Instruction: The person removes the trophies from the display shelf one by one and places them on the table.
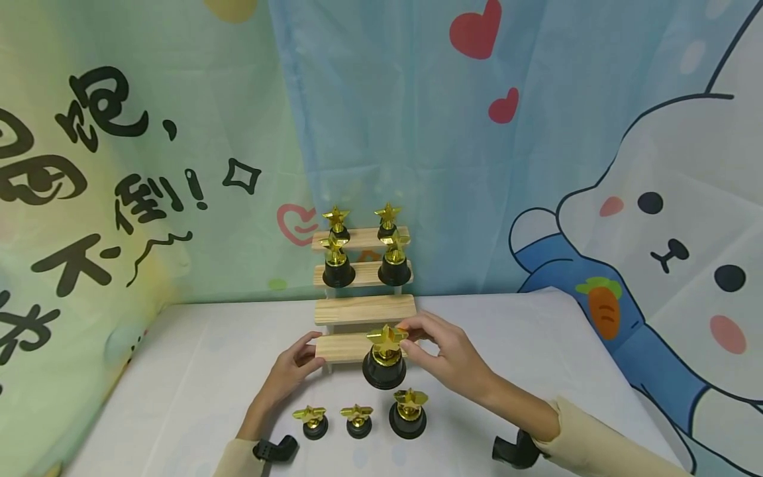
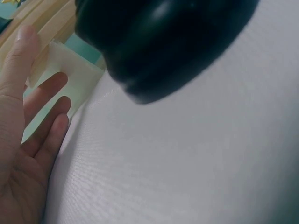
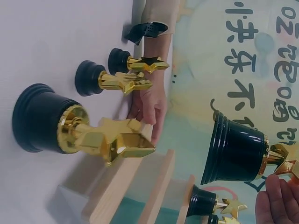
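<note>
My right hand [image 1: 444,348] pinches a gold star trophy [image 1: 384,372] by its star, holding it upright before the lowest step of a wooden tiered display stand [image 1: 365,310]. The right wrist view shows the fingertips [image 3: 275,203] at the star of this trophy [image 3: 238,151]. At the stand's left end, my left hand [image 1: 292,364] holds the lowest board between thumb and fingers. Its thumb [image 2: 21,58] lies against the wood in the left wrist view, fingers beside the pale side support [image 2: 77,70]. Two smaller trophies [image 1: 310,423] [image 1: 357,422] and a larger one [image 1: 408,417] stand in front.
Two trophies stand on the top step, including the left one [image 1: 337,225], and two larger ones on the step below, including the right one [image 1: 395,262]. A white cloth [image 1: 220,351] covers the table. Behind hangs a printed curtain [image 1: 381,119].
</note>
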`<state>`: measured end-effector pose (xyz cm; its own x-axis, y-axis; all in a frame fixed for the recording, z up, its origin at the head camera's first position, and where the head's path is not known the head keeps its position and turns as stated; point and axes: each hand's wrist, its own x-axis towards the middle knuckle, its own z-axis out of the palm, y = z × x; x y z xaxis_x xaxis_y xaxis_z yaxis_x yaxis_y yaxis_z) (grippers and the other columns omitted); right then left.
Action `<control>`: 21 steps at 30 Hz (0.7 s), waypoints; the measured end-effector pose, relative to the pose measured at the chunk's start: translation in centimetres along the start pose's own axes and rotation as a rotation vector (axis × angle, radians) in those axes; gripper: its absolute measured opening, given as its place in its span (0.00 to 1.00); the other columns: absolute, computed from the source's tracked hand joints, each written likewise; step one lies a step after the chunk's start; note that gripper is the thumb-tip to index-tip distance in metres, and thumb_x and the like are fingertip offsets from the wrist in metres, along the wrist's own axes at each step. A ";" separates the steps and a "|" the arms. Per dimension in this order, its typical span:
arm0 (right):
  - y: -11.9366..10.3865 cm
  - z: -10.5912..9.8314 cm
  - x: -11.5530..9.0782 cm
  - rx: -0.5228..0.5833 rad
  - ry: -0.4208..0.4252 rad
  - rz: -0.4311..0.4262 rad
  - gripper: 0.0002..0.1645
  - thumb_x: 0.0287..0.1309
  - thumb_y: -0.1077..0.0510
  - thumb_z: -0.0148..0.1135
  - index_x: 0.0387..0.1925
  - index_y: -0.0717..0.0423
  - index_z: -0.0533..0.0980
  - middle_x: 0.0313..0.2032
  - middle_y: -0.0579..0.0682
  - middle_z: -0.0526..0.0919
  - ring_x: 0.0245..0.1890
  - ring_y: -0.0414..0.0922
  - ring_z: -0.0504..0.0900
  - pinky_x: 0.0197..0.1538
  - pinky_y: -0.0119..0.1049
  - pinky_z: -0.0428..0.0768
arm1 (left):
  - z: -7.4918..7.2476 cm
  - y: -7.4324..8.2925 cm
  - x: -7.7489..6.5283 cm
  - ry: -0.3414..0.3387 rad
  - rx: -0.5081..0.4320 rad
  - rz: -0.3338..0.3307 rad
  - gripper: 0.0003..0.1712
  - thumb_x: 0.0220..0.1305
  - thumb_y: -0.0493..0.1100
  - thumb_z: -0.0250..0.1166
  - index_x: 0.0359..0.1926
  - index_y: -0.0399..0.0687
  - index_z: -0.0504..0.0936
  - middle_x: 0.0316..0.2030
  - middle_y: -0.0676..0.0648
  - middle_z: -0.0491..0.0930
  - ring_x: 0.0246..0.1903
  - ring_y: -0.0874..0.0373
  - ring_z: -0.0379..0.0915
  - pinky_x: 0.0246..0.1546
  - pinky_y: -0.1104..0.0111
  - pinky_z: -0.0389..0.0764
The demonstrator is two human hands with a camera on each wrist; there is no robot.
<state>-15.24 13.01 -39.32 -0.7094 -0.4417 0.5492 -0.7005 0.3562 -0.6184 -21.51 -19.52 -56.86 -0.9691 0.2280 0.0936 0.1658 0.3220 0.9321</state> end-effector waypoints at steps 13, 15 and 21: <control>1.2 -2.1 -3.8 -0.021 0.048 0.096 0.14 0.61 0.67 0.62 0.47 0.52 0.77 0.41 0.45 0.82 0.40 0.33 0.80 0.46 0.27 0.82 | 0.1 0.1 -0.1 -0.004 0.004 -0.010 0.35 0.60 0.49 0.69 0.67 0.49 0.69 0.47 0.44 0.85 0.45 0.65 0.81 0.47 0.77 0.79; 1.4 -2.5 -4.3 -0.026 0.063 0.103 0.14 0.60 0.67 0.62 0.47 0.52 0.77 0.42 0.45 0.82 0.40 0.33 0.80 0.45 0.26 0.81 | 0.1 0.0 -0.1 -0.003 0.005 -0.014 0.35 0.59 0.49 0.69 0.67 0.50 0.69 0.47 0.44 0.85 0.45 0.65 0.81 0.47 0.77 0.79; 1.9 -3.6 -5.4 -0.029 0.111 0.120 0.15 0.59 0.71 0.61 0.47 0.55 0.77 0.42 0.48 0.81 0.41 0.31 0.80 0.46 0.21 0.79 | 0.0 0.1 0.0 -0.002 0.020 -0.018 0.35 0.60 0.50 0.69 0.66 0.51 0.69 0.47 0.44 0.85 0.46 0.65 0.81 0.48 0.77 0.79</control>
<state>-13.04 19.04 -41.42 -0.7911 -0.3018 0.5320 -0.6111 0.4255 -0.6674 -21.45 -19.49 -56.77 -0.9716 0.2240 0.0758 0.1518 0.3447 0.9264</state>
